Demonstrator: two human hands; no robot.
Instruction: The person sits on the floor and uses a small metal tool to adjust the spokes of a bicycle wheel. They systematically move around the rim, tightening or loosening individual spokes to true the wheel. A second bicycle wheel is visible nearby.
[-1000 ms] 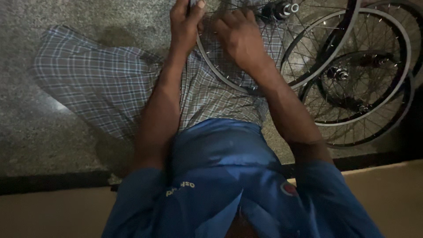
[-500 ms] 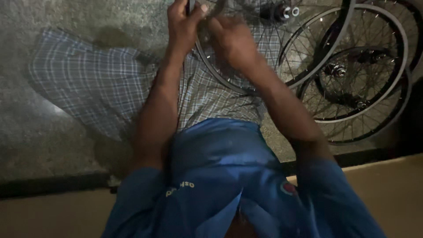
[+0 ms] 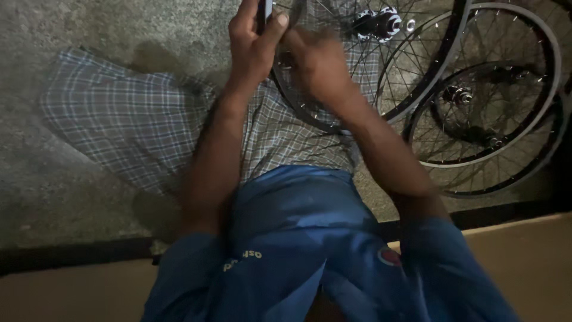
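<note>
Speckled concrete floor (image 3: pixel 89 36); left hand (image 3: pixel 253 45) gripping small tool (image 3: pixel 264 9); right hand (image 3: pixel 319 62) blurred on wheel rim (image 3: pixel 310 119).

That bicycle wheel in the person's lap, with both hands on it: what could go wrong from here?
1. The right hand sits among thin spokes of the wheel; fingers could perhaps get pinched or scratched.
2. The left hand pinches a small dark tool at the rim; it might slip.
3. More wheels lie stacked close by on the floor, so a shifted leg could knock them.
</note>
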